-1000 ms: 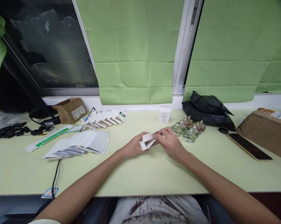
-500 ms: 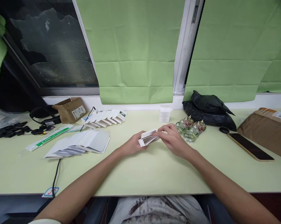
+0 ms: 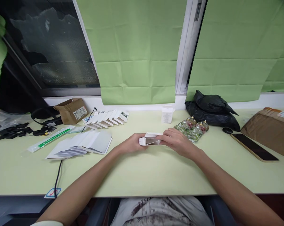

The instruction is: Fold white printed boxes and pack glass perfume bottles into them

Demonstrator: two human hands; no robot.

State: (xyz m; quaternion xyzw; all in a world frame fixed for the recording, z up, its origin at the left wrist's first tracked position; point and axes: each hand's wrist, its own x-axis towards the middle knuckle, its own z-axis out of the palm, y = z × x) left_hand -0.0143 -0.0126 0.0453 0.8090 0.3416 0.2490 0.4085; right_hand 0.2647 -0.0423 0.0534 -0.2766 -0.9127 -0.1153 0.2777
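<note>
One small open white box (image 3: 150,140) is held over the tabletop (image 3: 153,175).
Its left end is gripped by the left hand (image 3: 132,143), its right end is pinched by the right hand (image 3: 177,142), and shiny baubles (image 3: 193,135) are seen just beyond.

Forearms (image 3: 92,177) angled inward, the left hand (image 3: 132,143) and right hand (image 3: 179,142) curl close together.

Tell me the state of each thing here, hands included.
Left hand, gripping held box
Right hand, touching held box
Held box, open
Standing box, upright
Small carton, top open
Big carton, open or shut unclear
White stack, fanned out
Phone, flat, screen dark
Curtains, hanging
</note>
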